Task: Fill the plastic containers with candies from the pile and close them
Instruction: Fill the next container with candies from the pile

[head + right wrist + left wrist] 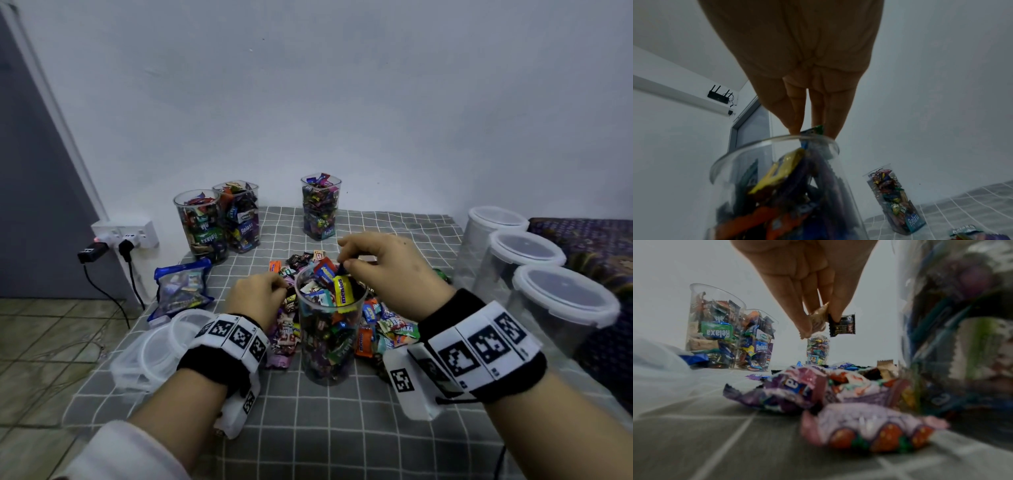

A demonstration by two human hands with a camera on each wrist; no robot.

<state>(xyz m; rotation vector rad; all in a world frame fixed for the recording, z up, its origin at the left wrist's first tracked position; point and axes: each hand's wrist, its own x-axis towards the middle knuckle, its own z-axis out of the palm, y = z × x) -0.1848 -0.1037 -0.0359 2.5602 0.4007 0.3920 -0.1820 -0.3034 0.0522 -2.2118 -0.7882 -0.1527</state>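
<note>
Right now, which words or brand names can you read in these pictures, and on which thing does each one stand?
"mentos": yellow candy at the top of the near container.
"mentos": orange candy in the pile.
"Relaxa": green wrapper in the far-left container, upside down.
"Relaxa": blue wrapper in the neighbouring container.
Other wrappers: too blurred.

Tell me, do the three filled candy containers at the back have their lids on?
No. In the head view the three filled containers stand open-topped, candy wrappers poking above their rims.
</note>
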